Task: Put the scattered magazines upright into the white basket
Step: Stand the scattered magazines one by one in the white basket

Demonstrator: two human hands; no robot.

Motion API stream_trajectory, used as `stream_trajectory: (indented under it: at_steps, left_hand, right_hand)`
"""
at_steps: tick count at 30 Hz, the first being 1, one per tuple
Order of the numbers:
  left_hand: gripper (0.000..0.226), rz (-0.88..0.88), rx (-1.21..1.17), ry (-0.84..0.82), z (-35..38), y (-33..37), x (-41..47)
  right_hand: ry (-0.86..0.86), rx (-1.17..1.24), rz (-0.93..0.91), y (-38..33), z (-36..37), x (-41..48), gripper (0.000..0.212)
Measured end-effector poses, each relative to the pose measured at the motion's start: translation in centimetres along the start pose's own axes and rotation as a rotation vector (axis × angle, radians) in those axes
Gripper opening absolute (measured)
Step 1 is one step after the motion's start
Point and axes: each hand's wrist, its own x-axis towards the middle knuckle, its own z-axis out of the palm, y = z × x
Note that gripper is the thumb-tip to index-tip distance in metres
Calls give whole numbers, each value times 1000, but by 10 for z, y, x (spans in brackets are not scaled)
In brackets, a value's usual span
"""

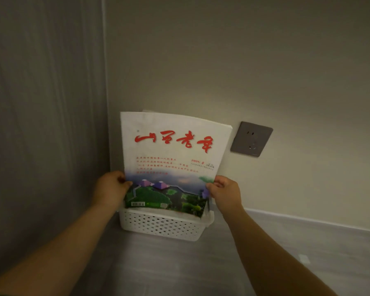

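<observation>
1. Left hand (111, 189): thumb on the front cover, fingers curled behind; grips the magazine's left edge at 8 o'clock of the cover.
2. Right hand (224, 193): pinches the right edge at 4 o'clock, thumb in front. Both forearms are bare and reach in from the bottom of the view.
3. Magazine (169, 150): held upright between the 2 hands, cover facing the camera and top leaning slightly right. It has a white upper half with 4 large red brush characters, lines of small red text and "2025", and a green landscape picture below. A thin pale edge shows just behind its top-left corner. The lower edge meets the basket's rim; whether it sits inside cannot be told.
4. White basket (158, 225): perforated plastic, at 6 o'clock of the magazine, on the grey floor (201, 263) in the room corner.
5. Wall socket (251, 139): grey plate on the beige wall (222, 50), at 3 o'clock of the magazine.
6. Grey panel (41, 103): at 9 o'clock.
</observation>
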Motion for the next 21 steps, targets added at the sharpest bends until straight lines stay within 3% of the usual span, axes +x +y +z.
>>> stream_trajectory:
  at_steps: [3,9,12,15,21]
  left_hand:
    - [16,10,88,-20,8,-8,3]
    - [19,20,172,10,20,-14,11]
    - [21,18,182,-4,22,-12,10]
    - [25,48,223,9,21,-9,2]
    - [34,35,119,11,14,0,-35]
  right_hand:
    - [-44,-128,48,11,5,2,12]
    - [-19,-188,70,30,11,5,32]
    - [15,2,65,33,12,5,8]
    - [-60,126,54,35,12,4,30]
    - [-210,2,-65,31,8,-9,38]
